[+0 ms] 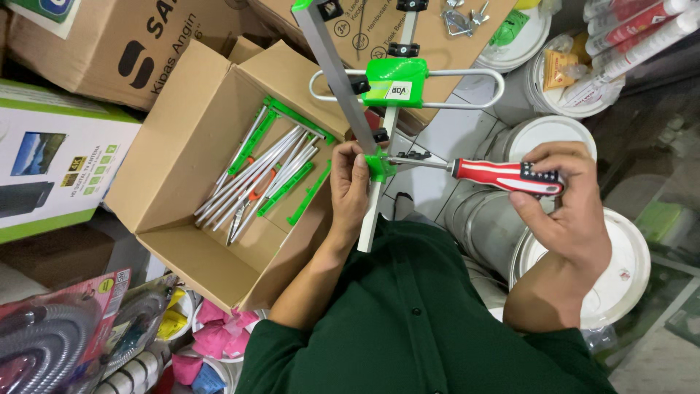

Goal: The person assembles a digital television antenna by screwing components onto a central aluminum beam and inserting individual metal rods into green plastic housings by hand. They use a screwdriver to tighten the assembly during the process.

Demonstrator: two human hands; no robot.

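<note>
Right now the left hand is wrapped around the lower part of a pale grey antenna boom, fingers closed on it just beside a small bright green plastic clamp fitted to the bar. The right hand grips the red-and-white striped handle of a screwdriver, fingers curled tight over its dark end; the metal shaft lies level and its tip meets the green clamp from the right.

The antenna is held in front of the person's chest, above the dark green shirt, and it reaches up and away toward the top of the view. Higher on the boom sits a larger green plastic housing with a white label, and a rounded loop of silver tubing passes through it to either side. A second grey square bar with a green end cap slants across from the upper left and crosses the boom near the left hand. Small black fasteners stud the boom.

Left of the hands stands an open cardboard box holding a bundle of thin silver rods with green plastic fittings. White lidded buckets stand to the right.
</note>
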